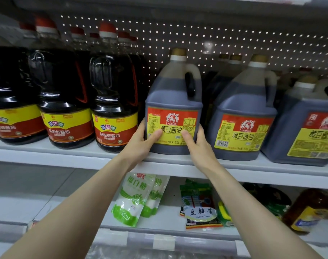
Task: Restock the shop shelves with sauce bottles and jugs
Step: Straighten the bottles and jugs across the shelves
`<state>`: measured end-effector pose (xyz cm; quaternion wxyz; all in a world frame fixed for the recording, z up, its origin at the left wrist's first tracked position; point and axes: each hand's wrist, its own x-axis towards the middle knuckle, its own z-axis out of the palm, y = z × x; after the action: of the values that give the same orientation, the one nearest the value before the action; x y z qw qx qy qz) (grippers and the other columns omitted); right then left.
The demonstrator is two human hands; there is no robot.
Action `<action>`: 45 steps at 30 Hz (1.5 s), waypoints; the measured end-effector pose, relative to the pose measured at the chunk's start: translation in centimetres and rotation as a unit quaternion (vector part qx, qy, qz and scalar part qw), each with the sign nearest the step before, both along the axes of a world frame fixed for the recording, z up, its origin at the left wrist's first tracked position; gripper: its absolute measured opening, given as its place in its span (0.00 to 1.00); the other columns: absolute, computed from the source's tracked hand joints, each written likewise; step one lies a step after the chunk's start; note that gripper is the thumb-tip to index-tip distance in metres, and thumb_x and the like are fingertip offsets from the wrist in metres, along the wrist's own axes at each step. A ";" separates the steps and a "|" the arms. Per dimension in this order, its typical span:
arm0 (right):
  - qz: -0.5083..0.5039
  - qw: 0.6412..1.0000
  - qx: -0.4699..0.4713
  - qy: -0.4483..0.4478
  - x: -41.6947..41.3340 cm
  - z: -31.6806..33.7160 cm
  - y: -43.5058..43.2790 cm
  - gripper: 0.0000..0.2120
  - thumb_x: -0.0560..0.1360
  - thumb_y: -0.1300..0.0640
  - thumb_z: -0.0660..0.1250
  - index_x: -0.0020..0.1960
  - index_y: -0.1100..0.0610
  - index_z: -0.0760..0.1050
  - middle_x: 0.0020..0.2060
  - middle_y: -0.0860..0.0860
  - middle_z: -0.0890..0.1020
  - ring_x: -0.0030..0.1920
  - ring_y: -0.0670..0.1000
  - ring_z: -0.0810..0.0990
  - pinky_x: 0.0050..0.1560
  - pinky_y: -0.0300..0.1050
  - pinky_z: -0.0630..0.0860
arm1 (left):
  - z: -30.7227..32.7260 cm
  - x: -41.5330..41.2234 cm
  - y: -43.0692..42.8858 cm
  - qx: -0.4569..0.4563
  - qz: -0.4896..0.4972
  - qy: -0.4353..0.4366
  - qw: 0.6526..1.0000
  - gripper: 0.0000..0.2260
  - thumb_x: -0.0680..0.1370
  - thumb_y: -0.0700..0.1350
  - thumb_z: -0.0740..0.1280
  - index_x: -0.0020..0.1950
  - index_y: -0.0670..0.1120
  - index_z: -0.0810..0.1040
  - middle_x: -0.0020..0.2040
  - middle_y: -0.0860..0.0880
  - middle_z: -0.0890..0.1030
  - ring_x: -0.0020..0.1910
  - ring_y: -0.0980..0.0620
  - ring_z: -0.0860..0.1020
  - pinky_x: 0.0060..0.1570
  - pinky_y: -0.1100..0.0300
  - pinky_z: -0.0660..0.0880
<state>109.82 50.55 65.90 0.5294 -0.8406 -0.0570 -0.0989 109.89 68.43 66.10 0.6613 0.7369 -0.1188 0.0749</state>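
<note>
Left hand [140,144] and right hand [198,144] – fingers gripping upright soy sauce jug [173,90] – on white shelf [66,156]

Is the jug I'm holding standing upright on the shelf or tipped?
Upright: the jug sits flat on the shelf edge, gold cap pointing straight up.

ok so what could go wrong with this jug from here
The jug sits near the shelf edge, and the left hand and right hand grip only its lower part, so it might tip forward. The gap to the red-capped bottle on its left looks narrow; pushing it sideways could knock that bottle.
</note>
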 end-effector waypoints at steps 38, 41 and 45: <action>0.022 0.999 0.015 0.021 0.7 0.0 -0.4 0.29 0.78 0.37 0.55 0.76 0.42 0.52 0.70 0.44 0.71 0.70 0.51 0.67 0.71 0.56 0.64 | 0.5 0.0 -0.2 0.023 -0.003 0.013 1.000 0.21 0.80 0.45 0.62 0.73 0.52 0.62 0.57 0.61 0.77 0.50 0.72 0.76 0.45 0.77 0.73; 0.020 0.999 0.013 0.023 0.6 0.0 -0.4 0.30 0.78 0.36 0.55 0.76 0.42 0.52 0.70 0.44 0.70 0.71 0.51 0.67 0.71 0.57 0.64 | 0.5 0.1 -0.1 0.024 -0.007 0.017 1.000 0.22 0.80 0.45 0.62 0.73 0.51 0.62 0.58 0.61 0.77 0.51 0.71 0.76 0.46 0.76 0.73; 0.017 1.000 0.010 0.021 0.5 0.1 -0.3 0.29 0.78 0.37 0.55 0.76 0.42 0.52 0.69 0.43 0.71 0.70 0.50 0.68 0.70 0.55 0.65 | 0.6 0.2 -0.1 0.022 -0.010 0.023 0.999 0.23 0.80 0.45 0.62 0.74 0.51 0.61 0.59 0.60 0.77 0.53 0.70 0.76 0.47 0.76 0.73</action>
<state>110.30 50.26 66.04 0.5408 -0.8359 -0.0589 -0.0727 110.04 68.34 66.67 0.6482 0.7515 -0.1128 0.0485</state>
